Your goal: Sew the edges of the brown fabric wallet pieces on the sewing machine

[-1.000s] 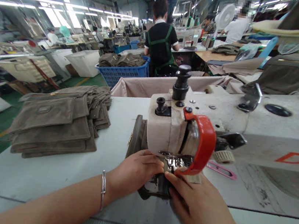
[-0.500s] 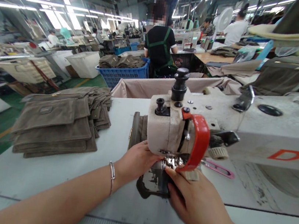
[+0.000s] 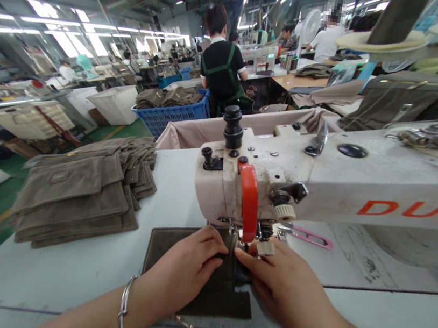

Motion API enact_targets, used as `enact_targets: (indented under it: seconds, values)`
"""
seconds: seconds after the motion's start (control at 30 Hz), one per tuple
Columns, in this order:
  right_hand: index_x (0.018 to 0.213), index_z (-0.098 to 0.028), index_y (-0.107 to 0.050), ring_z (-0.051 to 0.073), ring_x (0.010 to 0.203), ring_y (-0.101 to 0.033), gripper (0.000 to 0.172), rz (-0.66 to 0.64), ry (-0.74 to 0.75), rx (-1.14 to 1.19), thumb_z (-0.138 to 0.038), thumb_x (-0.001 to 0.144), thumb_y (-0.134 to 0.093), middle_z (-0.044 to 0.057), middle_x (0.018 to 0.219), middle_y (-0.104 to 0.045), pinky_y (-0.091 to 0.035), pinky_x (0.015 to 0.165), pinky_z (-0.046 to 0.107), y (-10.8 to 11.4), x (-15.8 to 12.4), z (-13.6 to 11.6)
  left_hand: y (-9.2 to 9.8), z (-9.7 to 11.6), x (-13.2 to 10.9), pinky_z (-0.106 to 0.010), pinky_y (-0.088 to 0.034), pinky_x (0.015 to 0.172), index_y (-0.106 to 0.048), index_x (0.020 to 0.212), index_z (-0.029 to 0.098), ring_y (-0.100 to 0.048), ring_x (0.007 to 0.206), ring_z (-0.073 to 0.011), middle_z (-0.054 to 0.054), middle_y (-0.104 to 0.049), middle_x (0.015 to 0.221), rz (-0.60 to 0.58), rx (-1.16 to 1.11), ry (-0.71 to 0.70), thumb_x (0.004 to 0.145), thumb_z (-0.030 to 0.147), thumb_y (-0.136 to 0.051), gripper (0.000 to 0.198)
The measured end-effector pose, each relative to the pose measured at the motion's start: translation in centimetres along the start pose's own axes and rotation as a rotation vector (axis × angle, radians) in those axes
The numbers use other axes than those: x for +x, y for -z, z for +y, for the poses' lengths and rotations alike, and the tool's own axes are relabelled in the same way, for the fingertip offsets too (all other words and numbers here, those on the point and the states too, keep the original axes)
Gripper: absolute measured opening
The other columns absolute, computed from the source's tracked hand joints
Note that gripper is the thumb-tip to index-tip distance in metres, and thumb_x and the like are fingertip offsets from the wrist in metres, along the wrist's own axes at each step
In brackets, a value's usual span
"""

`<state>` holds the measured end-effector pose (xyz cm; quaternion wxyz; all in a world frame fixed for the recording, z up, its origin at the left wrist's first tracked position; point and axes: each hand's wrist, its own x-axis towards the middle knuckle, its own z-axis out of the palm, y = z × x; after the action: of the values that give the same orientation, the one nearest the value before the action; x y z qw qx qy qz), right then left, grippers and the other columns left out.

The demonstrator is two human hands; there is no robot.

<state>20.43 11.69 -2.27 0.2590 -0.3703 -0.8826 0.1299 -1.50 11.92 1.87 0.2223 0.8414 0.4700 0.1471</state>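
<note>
A dark brown fabric panel [image 3: 167, 243] lies flat on the table, its right part under the presser foot of a white sewing machine [image 3: 215, 190]. My left hand [image 3: 191, 269], a silver bangle at its wrist, rests on the panel with fingers bent and closed on the fabric just left of the needle area. My right hand [image 3: 284, 276] is at the right of the foot, index finger and thumb closed at the panel's edge. The machine's red guard [image 3: 248, 203] hides the needle. A small metal zipper pull [image 3: 183, 322] shows below the panel's lower edge.
A stack of brown fabric pieces [image 3: 81, 188] lies at the table's left. Pink thread snips [image 3: 310, 236] rest behind my right hand. Beyond the table stand a pale cloth-lined bin [image 3: 182, 133], a blue crate [image 3: 168, 121] of pieces and a co-worker [image 3: 224, 67] facing away.
The brown panel now lies turned flat, spread out toward me and left of the foot. My left hand has come nearer and onto it; the view has shifted right.
</note>
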Motion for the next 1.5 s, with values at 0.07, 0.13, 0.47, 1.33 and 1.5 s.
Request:
enact_targets:
  seconds: [0.07,0.13,0.47,1.33,1.5]
  values:
    - [0.118,-0.020,-0.060,0.026,0.095,-0.053,0.038,0.002,0.022,-0.007,-0.007,0.083,-0.050,0.009,0.101,-0.062,-0.049,0.082,0.045,-0.2,0.0,0.1,-0.3,-0.1,-0.5,-0.036,-0.043,0.097,-0.059,0.107,0.023,-0.053,0.104,-0.0185,-0.001,-0.059,0.108,0.006,0.015,-0.006,0.089,0.009,-0.054,0.024]
    - [0.111,-0.019,-0.063,0.026,0.092,-0.054,0.027,0.028,-0.001,-0.022,-0.012,0.087,-0.050,0.008,0.098,-0.062,-0.050,0.080,0.044,-0.3,0.1,0.1,-0.7,-0.1,-0.9,-0.038,-0.041,0.099,-0.056,0.106,0.021,-0.050,0.107,-0.0197,-0.002,-0.057,0.110,0.025,0.023,-0.007,0.089,0.009,-0.053,0.022]
    - [0.111,-0.021,-0.060,0.027,0.103,-0.052,0.027,-0.136,-0.019,-0.115,-0.014,0.087,-0.052,0.009,0.108,-0.060,-0.047,0.086,0.045,0.3,1.0,-0.8,-2.2,1.0,-2.0,-0.047,-0.035,0.108,-0.042,0.127,0.020,-0.041,0.122,-0.0227,-0.008,-0.048,0.127,0.093,0.115,0.036,0.091,0.008,-0.045,0.038]
    - [0.118,-0.022,-0.057,0.022,0.103,-0.059,0.054,0.086,0.153,-0.072,0.003,0.073,-0.039,0.002,0.119,-0.063,-0.052,0.084,0.039,0.1,-0.7,-0.3,-1.2,1.2,-1.3,-0.035,-0.042,0.107,-0.063,0.110,0.009,-0.058,0.112,-0.0208,-0.009,-0.067,0.108,0.096,0.139,-0.398,0.089,0.026,-0.057,0.027]
    - [0.122,-0.018,-0.055,0.025,0.101,-0.058,0.053,0.037,0.097,-0.080,0.002,0.076,-0.038,0.007,0.114,-0.064,-0.053,0.084,0.044,-0.2,-0.7,-0.1,-1.4,0.6,-0.3,-0.034,-0.042,0.106,-0.063,0.106,0.010,-0.057,0.112,-0.0196,-0.010,-0.066,0.108,0.120,0.136,-0.401,0.091,0.024,-0.053,0.023]
